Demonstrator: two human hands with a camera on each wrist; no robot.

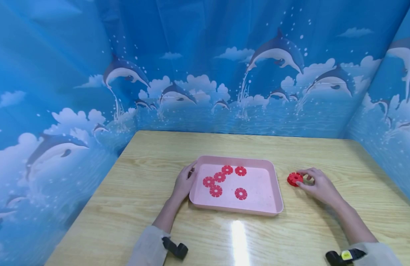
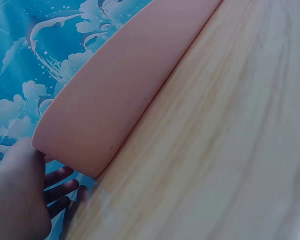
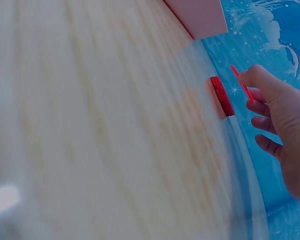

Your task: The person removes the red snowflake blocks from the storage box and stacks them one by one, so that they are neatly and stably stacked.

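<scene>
Closest to the lens on my head feed are two black wrist cameras [image 1: 176,248] on pale sleeves [image 1: 148,246], with the sleeves cut off by the bottom edge. On my right, the right hand [image 1: 319,184] is pinching a thin red disc [image 3: 246,92] between thumb and fingertips, near a small red stack [image 3: 221,96] on the wooden table [image 1: 158,147] (can't count the layers, sorry). The right wrist feed shows a gap between them; from the head they blur together. The pink tray [image 1: 261,188], left of that, has six red notched pieces [image 1: 240,194] lying in it. The left hand [image 1: 185,183] is at the tray's left end, visible fingers loosely bent, but the wall hides part of it, so I can't tell whether it's gripping. Left wrist only gets the outer wall, running out of frame.
</scene>
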